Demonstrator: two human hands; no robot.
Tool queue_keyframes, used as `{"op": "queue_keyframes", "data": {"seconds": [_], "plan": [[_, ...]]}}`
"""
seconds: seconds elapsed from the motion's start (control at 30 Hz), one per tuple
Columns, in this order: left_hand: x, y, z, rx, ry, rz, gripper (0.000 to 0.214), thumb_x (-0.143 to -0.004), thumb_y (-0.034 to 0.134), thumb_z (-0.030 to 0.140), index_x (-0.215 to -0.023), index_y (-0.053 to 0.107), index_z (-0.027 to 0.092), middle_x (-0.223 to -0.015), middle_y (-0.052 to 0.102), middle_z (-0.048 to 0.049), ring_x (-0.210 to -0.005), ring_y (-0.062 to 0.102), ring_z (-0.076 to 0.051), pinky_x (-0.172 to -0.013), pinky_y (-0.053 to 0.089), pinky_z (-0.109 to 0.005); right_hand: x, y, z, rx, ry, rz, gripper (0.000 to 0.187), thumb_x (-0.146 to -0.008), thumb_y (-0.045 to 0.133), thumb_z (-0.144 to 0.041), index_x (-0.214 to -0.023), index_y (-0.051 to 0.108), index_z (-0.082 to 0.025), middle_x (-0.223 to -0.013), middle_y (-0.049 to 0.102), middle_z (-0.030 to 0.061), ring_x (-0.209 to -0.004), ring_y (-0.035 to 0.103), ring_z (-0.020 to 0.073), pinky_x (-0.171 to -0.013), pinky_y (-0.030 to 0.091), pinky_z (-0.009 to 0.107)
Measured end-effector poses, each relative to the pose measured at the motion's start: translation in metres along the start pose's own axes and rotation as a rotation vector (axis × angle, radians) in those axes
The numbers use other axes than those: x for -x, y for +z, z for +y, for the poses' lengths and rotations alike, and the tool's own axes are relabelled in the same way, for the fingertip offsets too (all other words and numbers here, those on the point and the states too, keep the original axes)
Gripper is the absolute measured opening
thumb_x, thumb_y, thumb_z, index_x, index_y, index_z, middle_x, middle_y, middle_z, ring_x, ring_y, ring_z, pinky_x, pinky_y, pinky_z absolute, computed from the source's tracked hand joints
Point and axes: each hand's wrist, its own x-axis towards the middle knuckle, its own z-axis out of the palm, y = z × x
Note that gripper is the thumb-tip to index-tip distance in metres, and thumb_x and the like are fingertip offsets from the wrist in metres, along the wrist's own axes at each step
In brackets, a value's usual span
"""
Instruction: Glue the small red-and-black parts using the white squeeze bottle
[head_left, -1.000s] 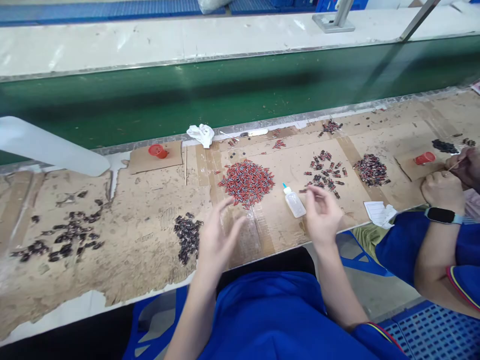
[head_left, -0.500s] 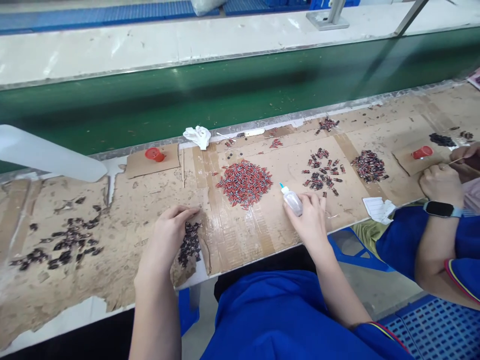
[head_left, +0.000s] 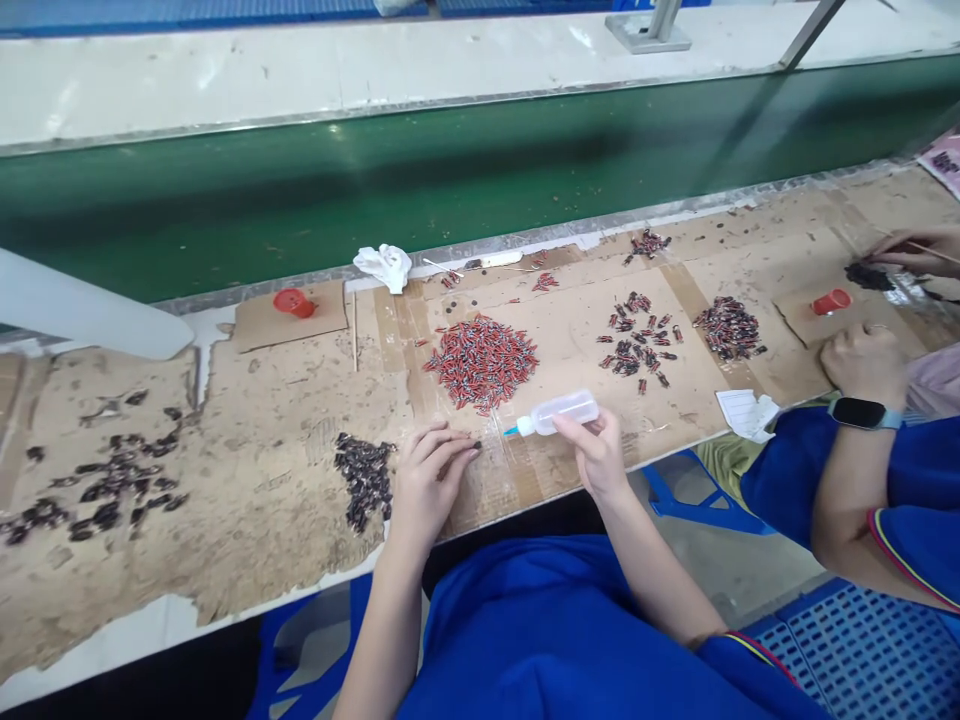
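Between pinching right fingers [head_left: 576,428], glue bottle [head_left: 559,411] lies sideways.

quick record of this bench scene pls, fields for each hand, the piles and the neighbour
left hand: fingertips pinch a small dark part beside the dark pile
right hand: holds the glue bottle on its side, blue tip toward the left hand
red pile: behind both hands, on cardboard
neighbour: hand at right, wearing a watch
red cup: far left, on cardboard
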Motion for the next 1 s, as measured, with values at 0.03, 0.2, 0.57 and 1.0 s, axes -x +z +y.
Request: {"op": "queue_keyframes", "data": {"seconds": [0.03, 0.2, 0.57, 1.0], "plan": [[0.000, -0.001, -0.001, 0.006, -0.012, -0.013, 0.009, -0.085, 0.066, 0.029, -0.086, 0.073, 0.024, -0.087, 0.075, -0.0032, -0.099, 0.064, -0.023, -0.088, 0.053, -0.041, -0.001, 0.004, 0.003, -0.007, 0.017, -0.016, 0.027, -0.061, 0.078, -0.042, -0.067, 0.068, -0.018, -0.070, 0.071, 0.0037, -0.066, 0.065, 0.0195, -0.065, 0.052, 0.031], [-0.002, -0.009, 0.006, 0.075, -0.122, -0.087, 0.008, -0.084, 0.066, 0.029, -0.088, 0.072, 0.024, -0.085, 0.074, -0.0025, -0.100, 0.066, -0.022, -0.089, 0.055, -0.038, 0.003, 0.021, 0.009, 0.096, -0.024, -0.012, 0.026, -0.066, 0.074, -0.042, -0.067, 0.062, -0.019, -0.064, 0.064, 0.0006, -0.059, 0.059, 0.0158, -0.057, 0.048, 0.027], [-0.002, -0.007, 0.009, 0.217, -0.388, -0.040, 0.012, -0.075, 0.073, 0.034, -0.079, 0.073, 0.023, -0.083, 0.073, -0.0041, -0.096, 0.069, -0.023, -0.090, 0.056, -0.040, 0.007, 0.018, 0.021, 0.382, -0.031, -0.075, 0.029, -0.073, 0.069, -0.046, -0.070, 0.059, -0.019, -0.063, 0.062, 0.0004, -0.058, 0.058, 0.0155, -0.056, 0.048, 0.026], [-0.004, -0.006, 0.009, 0.239, -0.462, -0.049, 0.011, -0.073, 0.075, 0.033, -0.076, 0.074, 0.022, -0.080, 0.074, -0.0041, -0.095, 0.069, -0.022, -0.090, 0.056, -0.039, 0.005, 0.018, 0.017, 0.450, -0.021, -0.098, 0.029, -0.074, 0.067, -0.045, -0.070, 0.061, -0.017, -0.062, 0.062, 0.0009, -0.055, 0.055, 0.0150, -0.056, 0.046, 0.027]]}}
